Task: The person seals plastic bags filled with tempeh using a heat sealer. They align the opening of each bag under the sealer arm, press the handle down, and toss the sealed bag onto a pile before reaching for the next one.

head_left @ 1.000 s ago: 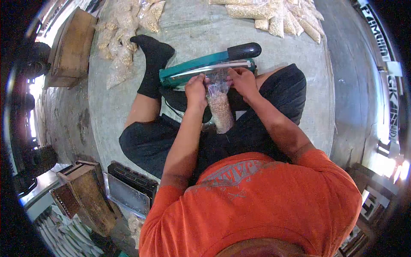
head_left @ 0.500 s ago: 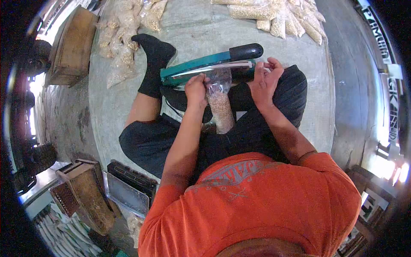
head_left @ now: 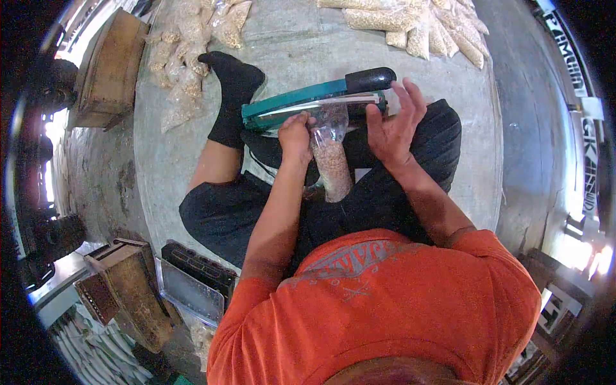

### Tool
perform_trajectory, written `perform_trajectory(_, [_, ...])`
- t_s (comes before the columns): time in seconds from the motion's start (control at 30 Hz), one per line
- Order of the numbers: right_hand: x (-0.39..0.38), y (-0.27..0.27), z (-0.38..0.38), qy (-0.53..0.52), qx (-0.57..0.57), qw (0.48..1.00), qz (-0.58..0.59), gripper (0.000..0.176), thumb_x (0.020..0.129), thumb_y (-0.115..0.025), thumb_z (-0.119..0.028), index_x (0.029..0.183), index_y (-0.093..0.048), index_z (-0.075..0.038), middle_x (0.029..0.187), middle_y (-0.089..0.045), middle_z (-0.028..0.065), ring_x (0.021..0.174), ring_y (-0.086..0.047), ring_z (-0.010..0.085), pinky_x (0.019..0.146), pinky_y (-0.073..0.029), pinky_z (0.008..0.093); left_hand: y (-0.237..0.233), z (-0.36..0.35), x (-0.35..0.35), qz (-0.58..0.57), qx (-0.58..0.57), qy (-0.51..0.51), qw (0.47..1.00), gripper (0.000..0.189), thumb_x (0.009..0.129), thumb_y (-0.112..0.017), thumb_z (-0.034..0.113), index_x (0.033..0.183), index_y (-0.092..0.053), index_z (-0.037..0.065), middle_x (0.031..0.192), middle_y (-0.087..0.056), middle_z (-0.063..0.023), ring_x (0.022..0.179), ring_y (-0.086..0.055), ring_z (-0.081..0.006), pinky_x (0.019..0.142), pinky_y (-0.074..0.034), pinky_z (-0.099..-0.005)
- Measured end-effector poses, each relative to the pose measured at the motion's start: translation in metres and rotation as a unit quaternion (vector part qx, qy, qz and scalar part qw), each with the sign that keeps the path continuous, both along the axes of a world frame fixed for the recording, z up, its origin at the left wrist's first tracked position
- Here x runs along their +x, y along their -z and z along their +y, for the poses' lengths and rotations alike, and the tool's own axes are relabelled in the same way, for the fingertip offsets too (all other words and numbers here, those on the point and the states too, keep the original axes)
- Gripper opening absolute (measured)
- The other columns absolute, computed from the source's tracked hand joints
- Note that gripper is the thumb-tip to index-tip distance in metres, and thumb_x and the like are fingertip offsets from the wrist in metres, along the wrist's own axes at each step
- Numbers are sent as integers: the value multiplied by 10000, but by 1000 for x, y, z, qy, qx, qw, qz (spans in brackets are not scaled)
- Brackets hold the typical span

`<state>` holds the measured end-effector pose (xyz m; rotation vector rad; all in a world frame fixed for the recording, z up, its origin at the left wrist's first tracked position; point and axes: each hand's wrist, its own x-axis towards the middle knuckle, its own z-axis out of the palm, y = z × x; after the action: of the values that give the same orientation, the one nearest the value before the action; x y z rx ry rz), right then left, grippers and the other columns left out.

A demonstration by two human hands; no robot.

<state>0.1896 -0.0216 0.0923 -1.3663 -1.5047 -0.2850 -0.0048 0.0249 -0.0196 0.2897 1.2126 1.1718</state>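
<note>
A teal hand impulse sealer (head_left: pixel 298 99) with a black handle (head_left: pixel 371 79) lies across my lap, its arm raised a little off the base. The open end of a clear plastic bag (head_left: pixel 332 160), part filled with pale, grain-like pieces, sits in the gap between arm and base. With fingers closed, my left hand (head_left: pixel 295 136) pinches the bag's left edge just in front of the sealer. My right hand (head_left: pixel 394 131) is open, fingers spread and raised, beside the sealer's right end and just below the handle; nothing is in it.
Filled bags (head_left: pixel 423 29) are piled at the back right of the pale mat (head_left: pixel 289 45), and more bags (head_left: pixel 186 77) at the back left. Wooden boxes (head_left: pixel 106 70) stand on the left. A black case with a clear lid (head_left: pixel 192 289) lies near my left side.
My right hand has opened wider, its fingers lifting toward the handle and its thumb shifting left. My left hand, the bag and the sealer stay nearly in place.
</note>
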Motion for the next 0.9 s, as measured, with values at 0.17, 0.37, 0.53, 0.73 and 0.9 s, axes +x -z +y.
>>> perform_trajectory(0.17, [1, -13, 6, -32, -39, 993, -104, 326, 912, -711, -249, 1182, -685, -68, 1353, -568, 133, 1262, -490, 341, 1080, -333, 460, 0, -1, -1, 2, 5, 11, 1000, 109, 966, -608, 107, 944, -636, 5, 805, -662, -91, 656, -594, -180, 598, -512, -312])
perform_trajectory(0.37, [7, 5, 13, -12, -95, 989, -110, 286, 866, -734, -185, 1141, -715, -113, 1293, -627, 48, 1265, -500, 310, 1073, -335, 438, 5, 1, -2, -6, 8, 10, 1000, 107, 971, -596, 98, 928, -633, 7, 770, -638, -69, 632, -578, -167, 583, -497, -292])
perform_trajectory(0.53, [11, 17, 13, 2, -116, 987, -107, 293, 857, -745, -177, 1145, -711, -131, 1257, -628, 46, 1254, -504, 313, 1065, -346, 449, 0, 0, -1, -14, 2, 26, 1000, 93, 978, -573, 101, 956, -614, 20, 811, -629, -85, 707, -596, -205, 635, -528, -346])
perform_trajectory(0.73, [16, 38, 15, 7, -166, 981, -100, 307, 848, -724, -232, 1142, -708, -145, 1222, -636, 48, 1200, -535, 326, 1045, -371, 480, 0, 0, 2, -27, 9, -6, 1000, 84, 962, -602, 69, 911, -626, 6, 752, -631, -58, 613, -570, -154, 577, -482, -279])
perform_trajectory(0.9, [18, 49, 17, 1, -204, 973, -105, 283, 841, -732, -208, 1110, -718, -119, 1167, -664, 72, 1136, -577, 333, 997, -414, 482, 4, 0, 3, -27, 17, 0, 999, 84, 966, -603, 70, 912, -624, 9, 745, -634, -59, 605, -566, -151, 566, -473, -282])
